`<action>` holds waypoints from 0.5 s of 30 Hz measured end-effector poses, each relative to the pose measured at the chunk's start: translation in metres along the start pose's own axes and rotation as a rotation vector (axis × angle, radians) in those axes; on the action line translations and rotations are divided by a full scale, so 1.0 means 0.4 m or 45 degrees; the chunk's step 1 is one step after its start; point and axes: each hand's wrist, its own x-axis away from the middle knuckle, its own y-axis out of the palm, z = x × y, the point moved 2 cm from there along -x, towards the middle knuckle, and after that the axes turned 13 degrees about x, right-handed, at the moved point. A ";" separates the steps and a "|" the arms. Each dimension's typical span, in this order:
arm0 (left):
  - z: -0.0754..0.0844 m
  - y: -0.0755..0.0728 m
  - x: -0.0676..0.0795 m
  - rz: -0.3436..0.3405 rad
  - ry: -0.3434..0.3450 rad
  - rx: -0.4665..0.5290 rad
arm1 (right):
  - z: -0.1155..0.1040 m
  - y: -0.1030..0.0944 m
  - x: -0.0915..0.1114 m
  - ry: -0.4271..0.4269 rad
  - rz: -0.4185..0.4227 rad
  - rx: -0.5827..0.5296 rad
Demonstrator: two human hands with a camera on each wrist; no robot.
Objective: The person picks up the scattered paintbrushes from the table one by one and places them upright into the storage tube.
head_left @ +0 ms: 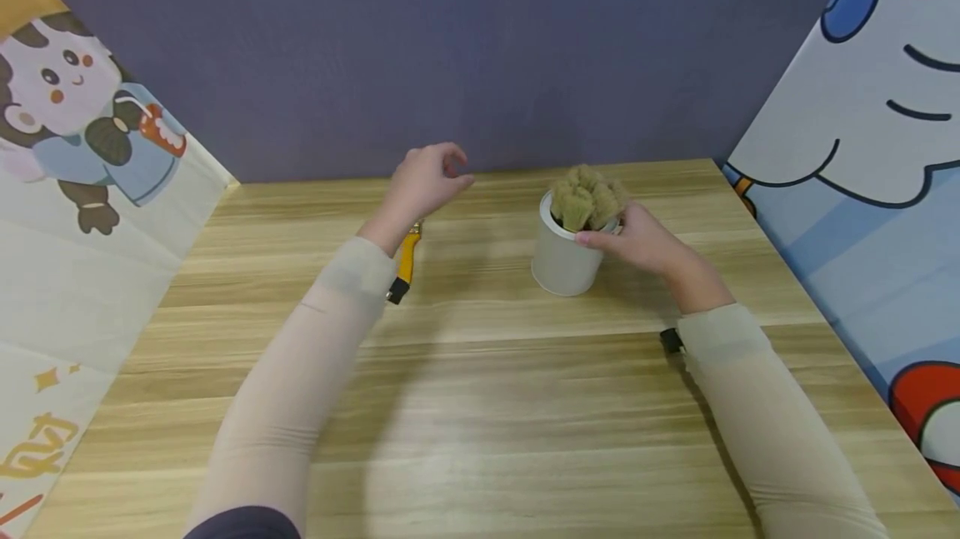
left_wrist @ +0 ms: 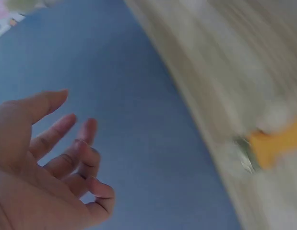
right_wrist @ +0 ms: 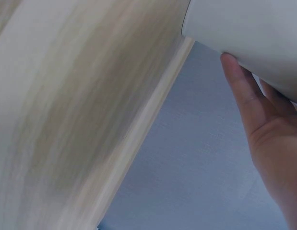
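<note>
A white round can (head_left: 562, 260) stands on the table toward the back right, with tan bristly tufts (head_left: 585, 199) sticking up out of its top. My right hand (head_left: 637, 239) grips it at the right side, thumb at the near rim. In the right wrist view, fingers (right_wrist: 239, 88) lie against its pale wall. Farther left, my left hand (head_left: 431, 177) hovers near the table's back edge, holding nothing; its fingers are loosely bent in the left wrist view. Below its wrist lies a yellow-handled tool (head_left: 408, 256) with a metal collar, its far end hidden behind the hand.
The wooden table (head_left: 480, 422) ends at a dark blue back wall (head_left: 480, 47). Cartoon-printed panels flank it, one on the left (head_left: 97, 131) and one on the right (head_left: 840, 189). A small black piece (head_left: 671, 341) shows by the right sleeve.
</note>
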 end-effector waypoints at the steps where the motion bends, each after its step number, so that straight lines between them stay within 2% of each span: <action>1: -0.024 -0.005 0.000 -0.010 -0.044 -0.018 | 0.000 0.000 0.000 0.001 0.001 0.001; 4: -0.090 -0.013 0.005 -0.032 -0.172 -0.068 | 0.000 0.000 -0.001 -0.001 0.003 0.005; 7: -0.139 -0.016 0.014 -0.044 -0.282 -0.125 | 0.002 0.001 -0.002 0.002 -0.001 0.015; 12: -0.182 -0.011 0.020 -0.021 -0.336 -0.290 | 0.004 0.001 -0.001 -0.006 -0.004 0.004; 15: -0.198 -0.006 0.022 -0.013 -0.348 -0.328 | 0.005 0.002 -0.002 -0.041 0.005 -0.017</action>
